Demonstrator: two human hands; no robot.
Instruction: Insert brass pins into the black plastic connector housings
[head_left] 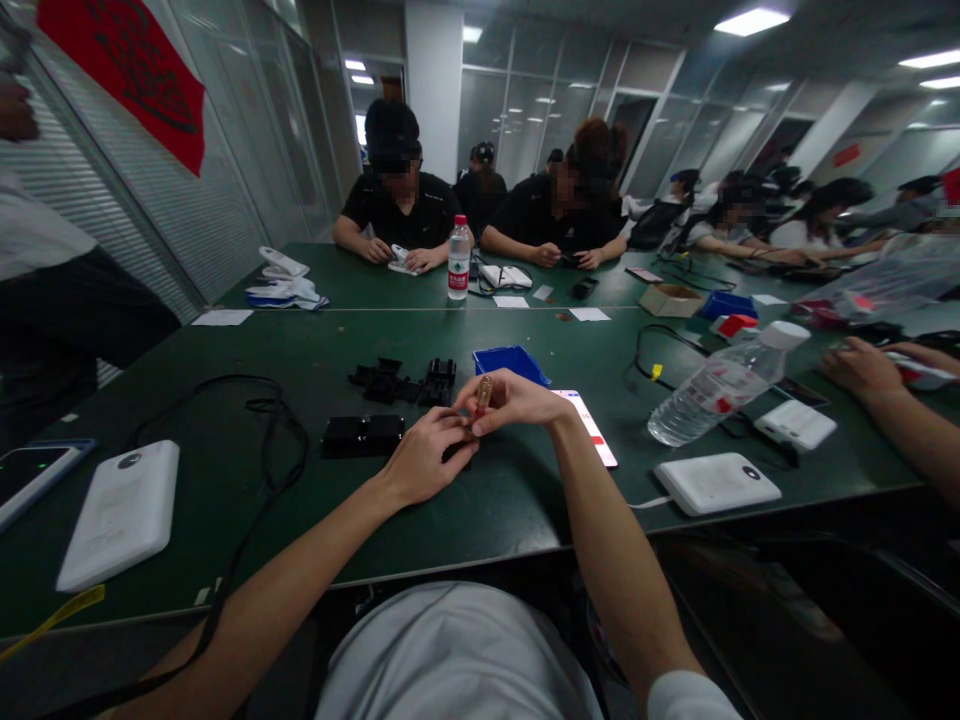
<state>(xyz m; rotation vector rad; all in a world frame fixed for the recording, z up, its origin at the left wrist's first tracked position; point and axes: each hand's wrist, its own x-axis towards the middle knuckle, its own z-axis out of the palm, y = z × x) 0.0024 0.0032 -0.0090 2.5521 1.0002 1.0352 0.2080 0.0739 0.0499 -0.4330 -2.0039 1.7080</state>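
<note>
Fingers of our right hand point(517, 402) pinch a small brown cylinder point(484, 391), which stands upright at their tips above the green table point(300, 340), while our curled left hand point(424, 462) meets it from below, its grip hidden from us, near black plastic parts point(364, 435) and a blue tray point(510, 362).

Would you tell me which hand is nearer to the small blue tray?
Right. The right hand, pinching a small brown piece, sits in front of the blue tray; the left hand lies closer to the person and further left.
</note>
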